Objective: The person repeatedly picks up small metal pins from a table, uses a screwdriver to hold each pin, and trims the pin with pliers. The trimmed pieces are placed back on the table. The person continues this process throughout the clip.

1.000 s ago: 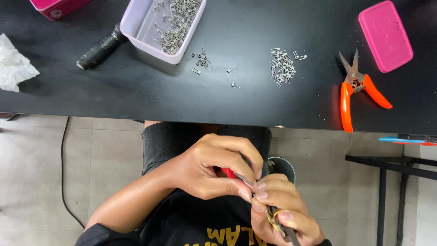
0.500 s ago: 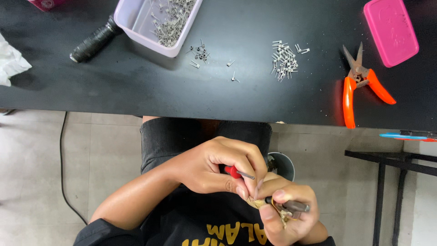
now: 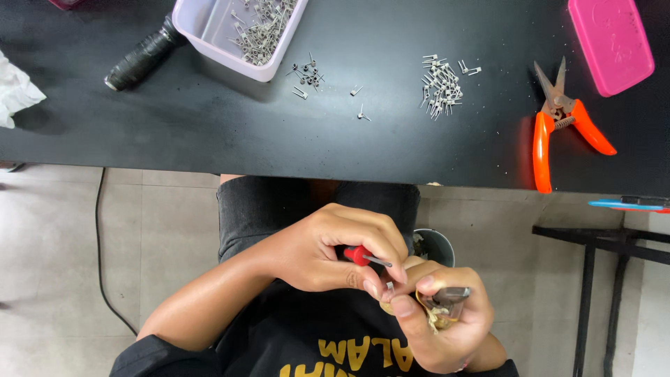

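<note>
— Over the lap, clear of the black table [image 3: 209,132], both hands work close together. The left hand [image 3: 328,248] is closed round a small red-handled screwdriver [image 3: 357,255]; its metal tip points toward the right hand [image 3: 436,321], whose fingers are curled tight on a small metal part [image 3: 447,299].

— What could go wrong?

— I'd judge a slip the main risk: the tip sits just beside the right thumb, so a push off-line could jab it. And with nothing under the hands but lap and floor, anything small that drops would likely be lost on the grey tiles [image 3: 70,265].

— And the surroundings?

— Biggest first: the table spans the top, tiled floor below, a dark stand [image 3: 593,244] at right. Then a lilac tray [image 3: 209,28] of metal bits, a pink lid [image 3: 611,42], orange-handled snips [image 3: 558,126], a black-taped handle [image 3: 143,59], white tissue [image 3: 14,91]. Smallest: loose piles of metal clips [image 3: 440,87], well apart from the hands.
</note>
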